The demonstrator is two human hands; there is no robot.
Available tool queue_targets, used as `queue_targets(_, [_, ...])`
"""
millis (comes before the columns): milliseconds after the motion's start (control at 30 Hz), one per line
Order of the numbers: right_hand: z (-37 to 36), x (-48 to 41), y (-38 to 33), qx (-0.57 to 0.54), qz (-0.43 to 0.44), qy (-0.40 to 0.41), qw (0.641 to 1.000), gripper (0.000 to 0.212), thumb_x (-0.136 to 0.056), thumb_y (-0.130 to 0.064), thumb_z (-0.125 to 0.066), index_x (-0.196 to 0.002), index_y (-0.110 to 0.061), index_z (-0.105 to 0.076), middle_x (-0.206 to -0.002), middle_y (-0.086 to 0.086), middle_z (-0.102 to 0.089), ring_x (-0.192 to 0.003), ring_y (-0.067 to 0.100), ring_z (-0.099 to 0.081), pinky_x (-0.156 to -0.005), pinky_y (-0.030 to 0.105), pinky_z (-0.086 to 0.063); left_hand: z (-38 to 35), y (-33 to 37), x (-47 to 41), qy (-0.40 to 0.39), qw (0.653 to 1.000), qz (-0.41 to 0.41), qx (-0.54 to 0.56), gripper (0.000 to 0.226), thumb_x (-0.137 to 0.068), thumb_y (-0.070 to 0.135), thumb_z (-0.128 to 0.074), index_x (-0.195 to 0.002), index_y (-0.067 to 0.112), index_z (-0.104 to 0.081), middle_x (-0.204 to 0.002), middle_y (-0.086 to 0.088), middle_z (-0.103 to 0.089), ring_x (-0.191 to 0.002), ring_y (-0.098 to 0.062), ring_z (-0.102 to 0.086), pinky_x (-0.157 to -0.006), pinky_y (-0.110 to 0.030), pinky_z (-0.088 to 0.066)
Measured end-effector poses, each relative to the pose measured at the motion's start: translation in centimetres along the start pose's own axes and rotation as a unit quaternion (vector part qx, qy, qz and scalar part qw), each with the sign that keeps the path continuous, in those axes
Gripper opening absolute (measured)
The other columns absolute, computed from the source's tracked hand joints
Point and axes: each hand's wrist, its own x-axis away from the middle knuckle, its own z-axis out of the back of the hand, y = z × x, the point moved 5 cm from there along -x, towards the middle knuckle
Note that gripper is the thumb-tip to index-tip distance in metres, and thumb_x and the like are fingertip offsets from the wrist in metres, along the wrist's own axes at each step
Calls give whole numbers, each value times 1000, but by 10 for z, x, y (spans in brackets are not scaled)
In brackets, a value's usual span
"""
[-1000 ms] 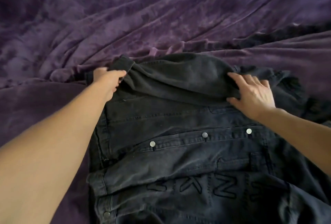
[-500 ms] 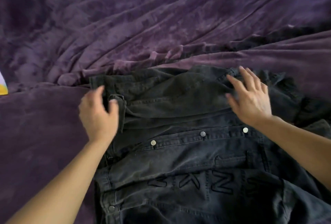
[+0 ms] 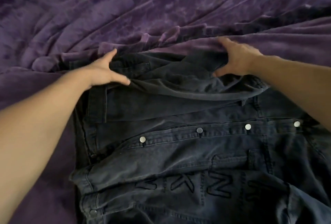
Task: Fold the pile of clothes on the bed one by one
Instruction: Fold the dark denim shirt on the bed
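Observation:
A black denim jacket [image 3: 188, 152] with metal snap buttons and stitched letters lies spread on the bed, filling the lower middle and right of the view. A sleeve [image 3: 179, 84] is folded across its far part. My left hand [image 3: 102, 71] grips the far left end of that folded fabric, thumb on top and fingers behind it. At the far right end my right hand [image 3: 236, 58] holds the bunched fabric, fingers curled over the jacket's far edge and thumb beneath.
A rumpled purple plush blanket [image 3: 143, 8] covers the whole bed around and beyond the jacket. It rises in folds just past the jacket's far edge. No other clothes are in view.
My left hand went from hovering open over the sleeve to gripping its far left end. The right hand moved from lying flat to the far edge and curled round the fabric.

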Motion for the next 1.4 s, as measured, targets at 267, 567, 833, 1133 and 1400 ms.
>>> queue_targets(267, [16, 69, 7, 22, 33, 193, 980, 36, -75, -39, -75, -92, -19, -52, -91, 15, -67, -84, 38, -62, -61, 36, -38, 1, 36, 68, 246, 897, -93, -355, 37, -73, 34, -75, -105, 22, -63, -99, -16, -67, -94, -38, -62, -75, -39, -46])
queue_targets(567, [-29, 274, 12, 6, 97, 334, 937, 21, -69, -23, -57, -83, -8, -59, -75, 9, -59, -70, 33, -60, -53, 33, -44, -93, -17, 251, 285, 852, -272, -346, 62, -39, 6, -86, -97, 8, -65, -81, -10, -64, -55, -31, -63, -39, -31, -43])
queue_targets(833, [-171, 390, 19, 56, 30, 39, 997, 37, -55, -9, -75, -91, -13, -63, -87, 5, -60, -87, 30, -62, -67, 39, -52, -237, -98, 303, -25, 897, -152, -414, 75, -85, 32, -58, -149, 34, -19, -131, 1, -43, -118, -22, -48, -88, -35, -44])
queue_targets(1133, [-156, 423, 25, -22, 80, 82, 993, 31, -60, -5, -70, -88, -14, -60, -84, 1, -61, -83, 28, -62, -59, 32, -49, -241, -39, 313, -3, 932, -216, -291, 19, -85, 35, -48, -83, 25, -65, -86, 9, -60, -86, -19, -60, -65, -30, -41])
queue_targets(1400, [-175, 415, 97, -310, -75, 111, 941, 29, -72, -7, -71, -92, -27, -66, -91, -3, -63, -82, 16, -60, -74, 28, -46, -316, 76, 294, 183, 854, -394, -287, 46, -92, 39, -49, -136, 25, -50, -143, -19, -42, -132, -38, -38, -104, -53, -36])
